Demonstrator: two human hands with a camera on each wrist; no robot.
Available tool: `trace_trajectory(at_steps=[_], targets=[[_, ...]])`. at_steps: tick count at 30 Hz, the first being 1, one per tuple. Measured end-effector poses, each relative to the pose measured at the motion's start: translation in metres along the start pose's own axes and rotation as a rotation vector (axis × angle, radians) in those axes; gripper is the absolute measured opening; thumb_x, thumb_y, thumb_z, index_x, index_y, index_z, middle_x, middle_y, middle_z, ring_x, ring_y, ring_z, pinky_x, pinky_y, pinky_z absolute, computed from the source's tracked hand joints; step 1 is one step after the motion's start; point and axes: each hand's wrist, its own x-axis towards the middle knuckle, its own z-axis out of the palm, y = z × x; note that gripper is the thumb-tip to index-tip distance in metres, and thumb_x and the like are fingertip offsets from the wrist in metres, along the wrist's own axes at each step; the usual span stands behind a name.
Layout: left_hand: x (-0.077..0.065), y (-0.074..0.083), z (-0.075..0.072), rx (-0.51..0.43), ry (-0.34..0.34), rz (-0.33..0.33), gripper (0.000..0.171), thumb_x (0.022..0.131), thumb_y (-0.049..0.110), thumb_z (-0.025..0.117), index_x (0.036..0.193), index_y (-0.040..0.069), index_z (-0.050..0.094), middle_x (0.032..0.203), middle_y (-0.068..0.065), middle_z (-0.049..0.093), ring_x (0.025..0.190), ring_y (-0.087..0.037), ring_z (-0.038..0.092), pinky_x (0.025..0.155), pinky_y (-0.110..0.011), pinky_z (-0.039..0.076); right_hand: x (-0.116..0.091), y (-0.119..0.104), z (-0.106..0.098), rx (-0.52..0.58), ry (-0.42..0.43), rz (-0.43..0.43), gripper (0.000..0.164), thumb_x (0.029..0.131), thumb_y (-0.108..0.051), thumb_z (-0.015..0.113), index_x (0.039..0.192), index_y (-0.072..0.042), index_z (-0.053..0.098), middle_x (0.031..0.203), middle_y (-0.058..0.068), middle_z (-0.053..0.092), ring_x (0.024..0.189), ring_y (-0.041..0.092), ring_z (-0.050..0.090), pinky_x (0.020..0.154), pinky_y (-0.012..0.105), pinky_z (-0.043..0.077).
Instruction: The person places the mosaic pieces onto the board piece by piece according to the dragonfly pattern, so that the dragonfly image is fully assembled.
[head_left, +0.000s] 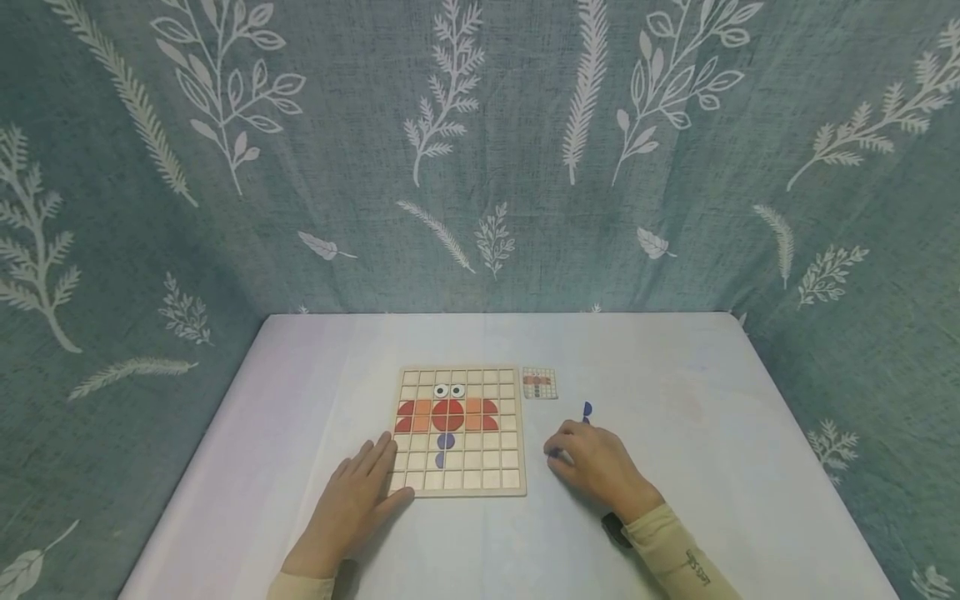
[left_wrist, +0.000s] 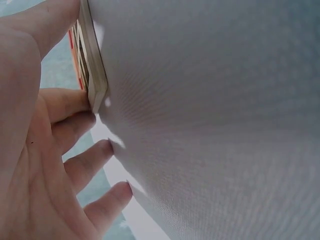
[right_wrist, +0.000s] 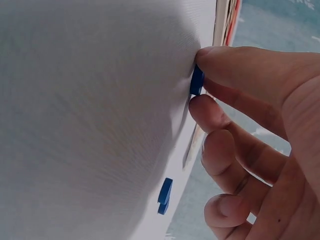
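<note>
A wooden grid board (head_left: 491,479) lies on the table, bearing a figure of white eye pieces (head_left: 449,391), a red circle (head_left: 447,415), orange squares (head_left: 422,413) and blue half-circle pieces (head_left: 446,441). My left hand (head_left: 351,504) rests at its near left corner, fingers extended, thumb and forefinger touching the edge. Right of the board, low over the table, my right hand (head_left: 596,462) pinches a blue piece (right_wrist: 197,80) between thumb and fingers. Beyond that hand lie more blue pieces (head_left: 587,408), partly hidden by it in the head view.
A small pattern card (head_left: 540,383) showing a similar figure lies beside the board's far right corner. The white table (head_left: 690,400) is surrounded at the back and sides by a green leaf-patterned cloth (head_left: 525,250).
</note>
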Motion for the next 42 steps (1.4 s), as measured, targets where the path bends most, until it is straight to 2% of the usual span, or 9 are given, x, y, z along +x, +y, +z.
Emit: trace_trajectory(at_steps=[10,28,34,42], targets=[[0.001,0.002,-0.001,-0.005,-0.01,-0.013,0.079,0.094,0.05,0.068,0.152,0.001,0.044,0.157,-0.017,0.042,0.143,-0.042,0.04,0.111,-0.065,0.034,0.001,0.001,0.0,-0.015,-0.005,0.003,0.012,0.078,-0.02,0.087,0.088,-0.021,0.08,0.09,-0.006,0.071,0.076,0.012,0.068,0.064,0.027,0.057],[0.0,0.001,0.0,-0.003,-0.002,-0.003,0.079,0.094,0.049,0.068,0.152,0.001,0.044,0.157,-0.017,0.042,0.142,-0.042,0.04,0.111,-0.065,0.035,0.0,0.001,0.0,0.013,0.036,-0.019,0.012,0.077,-0.016,0.088,0.085,-0.02,0.079,0.09,-0.005,0.073,0.079,0.013,0.07,0.067,0.029,0.059],[0.0,0.002,-0.001,-0.009,0.0,-0.005,0.079,0.094,0.048,0.069,0.151,0.001,0.044,0.157,-0.018,0.042,0.142,-0.043,0.04,0.111,-0.065,0.034,0.003,0.0,0.002,0.023,0.081,-0.038,0.015,0.077,-0.018,0.088,0.088,-0.019,0.079,0.092,-0.005,0.073,0.08,0.012,0.07,0.068,0.029,0.059],[-0.001,0.001,-0.001,-0.01,0.001,-0.003,0.078,0.094,0.049,0.068,0.151,0.001,0.045,0.157,-0.017,0.042,0.142,-0.042,0.04,0.111,-0.065,0.035,0.017,-0.011,0.004,0.109,0.19,-0.137,0.017,0.075,-0.012,0.087,0.088,-0.018,0.077,0.092,-0.005,0.073,0.085,0.012,0.071,0.071,0.03,0.06]])
